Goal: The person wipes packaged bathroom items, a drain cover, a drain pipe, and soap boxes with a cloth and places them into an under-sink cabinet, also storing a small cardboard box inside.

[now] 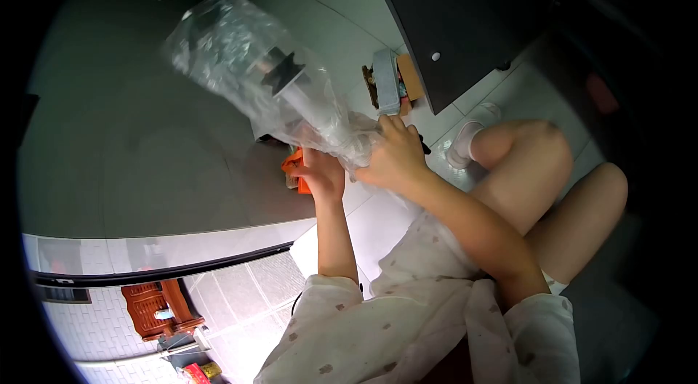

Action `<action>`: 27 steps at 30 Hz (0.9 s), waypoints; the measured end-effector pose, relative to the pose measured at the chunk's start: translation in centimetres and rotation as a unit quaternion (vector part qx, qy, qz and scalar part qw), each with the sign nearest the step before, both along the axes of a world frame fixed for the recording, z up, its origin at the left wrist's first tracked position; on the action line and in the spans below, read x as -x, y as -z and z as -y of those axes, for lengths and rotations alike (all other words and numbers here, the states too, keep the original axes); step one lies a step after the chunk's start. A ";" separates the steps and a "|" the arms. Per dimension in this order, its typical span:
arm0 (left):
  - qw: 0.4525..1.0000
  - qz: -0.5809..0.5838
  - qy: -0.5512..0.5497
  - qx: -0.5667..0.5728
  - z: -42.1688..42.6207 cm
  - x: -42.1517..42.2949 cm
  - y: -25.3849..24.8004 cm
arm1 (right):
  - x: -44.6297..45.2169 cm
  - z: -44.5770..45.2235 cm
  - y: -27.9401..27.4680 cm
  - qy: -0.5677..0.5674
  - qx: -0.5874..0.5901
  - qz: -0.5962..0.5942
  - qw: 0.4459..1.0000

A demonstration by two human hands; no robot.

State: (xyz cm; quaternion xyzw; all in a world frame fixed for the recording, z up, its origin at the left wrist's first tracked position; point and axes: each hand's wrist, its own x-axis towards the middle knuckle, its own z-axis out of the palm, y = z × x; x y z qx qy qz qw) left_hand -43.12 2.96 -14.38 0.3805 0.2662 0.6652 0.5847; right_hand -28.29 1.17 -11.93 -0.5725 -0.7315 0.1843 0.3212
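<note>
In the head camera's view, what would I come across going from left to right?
Brown wooden furniture → the person's left hand → their right hand → white footwear → the rightmost bare knee.

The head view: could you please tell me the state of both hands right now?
Left hand: at the plastic bag, fingers partly hidden; grip cannot be told.
Right hand: closed on the bag.
</note>
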 end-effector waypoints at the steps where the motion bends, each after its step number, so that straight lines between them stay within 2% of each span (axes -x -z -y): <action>1: 1.000 0.001 0.000 -0.005 -0.1 0.2 0.0 | 0.1 0.2 0.0 0.001 -0.011 0.010 1.000; 3: 0.973 -0.199 0.079 -0.081 -0.2 0.1 -0.4 | 0.1 -0.1 0.0 0.003 -0.024 0.024 0.999; 4: 0.973 -0.163 0.096 -0.132 -0.5 -0.4 -0.8 | 0.2 -0.1 0.2 -0.003 -0.023 0.058 0.998; 5: 0.974 -0.163 0.092 -0.130 -0.6 -0.8 -1.2 | 0.3 0.1 0.4 -0.010 -0.020 0.093 0.995; 7: 0.995 -0.073 -0.014 0.065 -1.1 -1.7 -2.7 | 0.3 0.2 0.6 -0.018 -0.024 0.101 0.994; 9: 0.996 0.057 -0.036 0.061 -2.5 -0.6 -3.4 | 0.2 -0.4 0.8 -0.022 -0.034 0.110 0.993; 11: 0.989 0.105 -0.059 0.083 -2.8 0.6 -4.7 | 0.3 -1.0 1.2 -0.008 -0.032 0.084 0.996; 13: 0.991 0.097 -0.060 0.065 -3.2 1.5 -5.2 | 0.2 -1.6 1.2 -0.011 -0.054 0.074 0.996; 15: 0.979 0.195 0.013 0.060 -3.2 2.1 -5.6 | 0.1 -2.1 1.4 -0.017 -0.075 0.062 0.995; 17: 0.989 0.145 -0.001 0.019 -2.6 1.5 -4.5 | 0.1 -2.3 1.8 -0.051 -0.068 0.032 0.996; 19: 0.993 0.077 0.024 -0.082 -2.5 0.6 -3.6 | -0.1 -2.0 1.1 -0.072 -0.045 0.046 0.995; 21: 0.996 0.041 0.025 -0.080 -2.6 0.6 -2.7 | -0.5 -1.8 0.8 -0.095 -0.020 0.064 0.993; 24: 0.998 0.034 0.035 -0.030 -3.4 2.7 -1.1 | -1.1 -1.6 -0.3 -0.124 0.066 -0.149 0.979; 25: 0.998 0.036 0.033 -0.030 -3.2 2.5 -1.7 | -1.4 -1.5 -1.3 -0.125 0.066 -0.147 0.979; 27: 0.994 0.017 -0.108 0.003 -2.8 1.7 -3.5 | -1.7 -1.4 -3.2 -0.085 -0.069 -0.347 0.932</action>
